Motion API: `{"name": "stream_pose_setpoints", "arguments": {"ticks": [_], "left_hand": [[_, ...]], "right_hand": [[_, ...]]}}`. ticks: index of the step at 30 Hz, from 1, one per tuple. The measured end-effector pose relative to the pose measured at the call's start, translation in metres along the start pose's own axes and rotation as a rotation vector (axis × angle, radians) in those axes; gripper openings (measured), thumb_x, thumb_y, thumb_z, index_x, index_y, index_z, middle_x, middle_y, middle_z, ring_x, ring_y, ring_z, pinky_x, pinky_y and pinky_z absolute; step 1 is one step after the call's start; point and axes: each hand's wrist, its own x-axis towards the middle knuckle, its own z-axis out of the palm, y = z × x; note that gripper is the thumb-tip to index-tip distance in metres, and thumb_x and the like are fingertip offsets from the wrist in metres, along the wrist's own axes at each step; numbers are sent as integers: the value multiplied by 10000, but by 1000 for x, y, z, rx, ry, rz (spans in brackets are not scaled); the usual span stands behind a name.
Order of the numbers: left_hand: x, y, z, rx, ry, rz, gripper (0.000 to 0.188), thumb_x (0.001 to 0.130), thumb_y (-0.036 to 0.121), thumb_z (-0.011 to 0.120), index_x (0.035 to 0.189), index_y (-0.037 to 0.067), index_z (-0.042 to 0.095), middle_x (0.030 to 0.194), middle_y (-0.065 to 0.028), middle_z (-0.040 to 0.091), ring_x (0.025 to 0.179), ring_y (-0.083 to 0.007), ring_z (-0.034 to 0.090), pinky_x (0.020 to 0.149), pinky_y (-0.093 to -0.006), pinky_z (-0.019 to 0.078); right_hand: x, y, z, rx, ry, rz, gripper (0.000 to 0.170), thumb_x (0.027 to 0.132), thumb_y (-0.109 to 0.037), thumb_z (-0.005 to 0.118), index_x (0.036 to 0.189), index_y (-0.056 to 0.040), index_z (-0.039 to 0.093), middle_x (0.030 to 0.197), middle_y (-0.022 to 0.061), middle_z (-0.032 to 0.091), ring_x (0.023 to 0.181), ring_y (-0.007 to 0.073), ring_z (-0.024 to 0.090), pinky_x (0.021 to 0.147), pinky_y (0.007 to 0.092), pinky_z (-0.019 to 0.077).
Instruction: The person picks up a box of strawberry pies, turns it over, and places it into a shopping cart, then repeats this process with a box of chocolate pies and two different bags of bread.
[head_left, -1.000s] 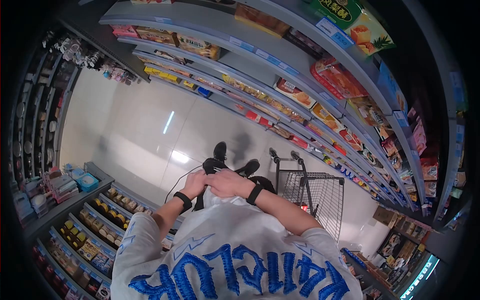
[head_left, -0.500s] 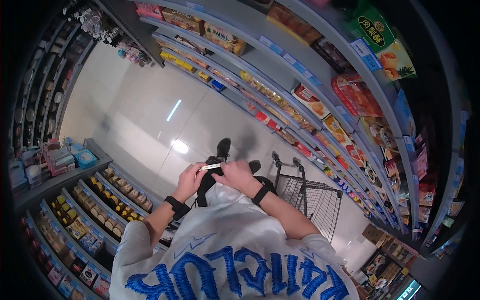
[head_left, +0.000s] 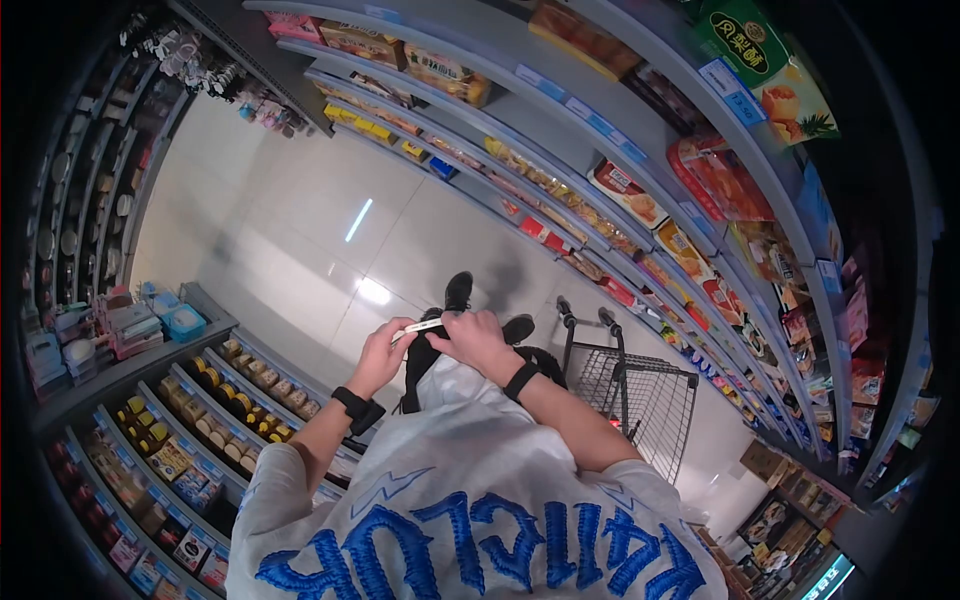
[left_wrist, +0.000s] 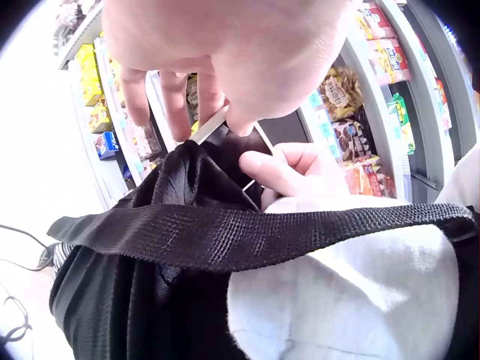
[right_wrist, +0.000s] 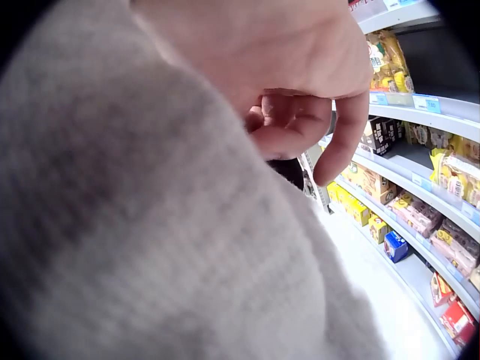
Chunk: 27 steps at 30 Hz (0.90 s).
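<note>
White edging shows along the slim, dark-faced slab (head_left: pixel 422 326), probably a phone, that you hold before your waist, nearly edge-on to the head view. No tabletop carries it; it hangs between your hands, well apart from the front edges of the long shelf (head_left: pixel 495 50) and from the shopping trolley (head_left: pixel 650 395) on your right. Your left hand (head_left: pixel 383 348) pinches it near its left end: in the left wrist view, fingertips and thumb meet round a pale corner. Your right hand (head_left: pixel 474 337) grips the other end, the thumb lying over the dark face. The hands are near each other, both clamped on the slab; the right wrist view, mostly filled by pale cloth (right_wrist: pixel 150 210), shows curled fingers but not what they hold. The step in hand looks like steadying and handling the slab with both hands, and whatever its screen may show cannot be made out. The next move, I judge, calls for one hand to take the weight firmly by an edge before the other lets go, with the corners kept clear of the black strap (left_wrist: pixel 247 232) and the bunched black cloth (left_wrist: pixel 105 277) just below.
</note>
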Motion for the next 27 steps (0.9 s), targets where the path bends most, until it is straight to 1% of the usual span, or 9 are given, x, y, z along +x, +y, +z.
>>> {"name": "stream_pose_setpoints", "arguments": {"ticks": [2, 4, 7, 8, 14, 18, 21, 23, 27], "left_hand": [[4, -2, 3, -36, 20, 26, 193, 970, 159, 599, 1101, 18, 611, 901, -155, 690, 830, -237, 680, 665, -318, 517], [8, -10, 6, -73, 41, 48, 187, 968, 158, 602, 1097, 23, 617, 902, -149, 697, 843, -228, 685, 675, -319, 521], [16, -19, 7, -45, 67, -41, 179, 966, 159, 604, 1085, 27, 626, 911, -139, 707, 859, -233, 691, 700, -333, 526], [19, -20, 8, -55, 60, -76, 181, 965, 162, 607, 1080, 25, 627, 919, -138, 708, 865, -237, 692, 713, -340, 527], [26, -22, 12, -67, 67, -59, 206, 960, 178, 621, 1086, 15, 624, 917, -128, 709, 844, -229, 691, 718, -333, 525], [32, -18, 11, -146, 86, -112, 216, 962, 173, 620, 1096, 4, 622, 904, -114, 709, 817, -182, 683, 719, -310, 526], [33, -14, 12, -143, 81, -121, 214, 964, 165, 617, 1096, -5, 622, 900, -110, 710, 806, -158, 673, 723, -301, 527], [35, -13, 15, -132, 84, -91, 215, 964, 164, 618, 1096, -5, 623, 898, -111, 710, 801, -155, 670, 722, -297, 527], [37, -13, 16, -119, 85, -104, 213, 963, 165, 621, 1091, -5, 625, 904, -115, 712, 800, -154, 671, 723, -293, 527]], "right_hand": [[-1, 1, -6, 0, -8, -10, 428, 845, -495, 661, 782, -72, 639, 562, 111, 619, 532, 325, 643, 545, 427, 515], [-3, -2, -14, -6, -179, -89, 401, 867, -472, 644, 845, -72, 643, 640, 97, 648, 585, 319, 660, 562, 431, 523], [-9, -1, -11, 43, -167, -181, 383, 900, -446, 609, 958, -71, 663, 764, 82, 669, 660, 304, 676, 605, 434, 540], [-12, -2, -11, 4, -244, -164, 377, 937, -429, 567, 1016, -84, 696, 891, 82, 665, 736, 291, 682, 647, 429, 551], [-7, 7, -11, 120, -588, -83, 456, 969, -494, 500, 1017, -104, 732, 1057, 137, 626, 872, 320, 667, 786, 454, 532], [-13, 9, -15, 307, -412, -208, 518, 977, -522, 466, 1035, -64, 701, 1086, 150, 614, 901, 348, 655, 828, 476, 512], [-9, 7, -25, 320, -503, -167, 600, 972, -578, 435, 1048, -29, 662, 1104, 166, 617, 916, 364, 651, 823, 485, 511], [-2, 4, -35, 256, -705, -5, 684, 947, -653, 418, 1042, -10, 631, 1125, 190, 615, 936, 368, 652, 821, 478, 514], [-1, 6, -29, 264, -690, 39, 754, 918, -709, 415, 1106, -13, 638, 1164, 208, 608, 981, 373, 645, 836, 469, 514]]}}
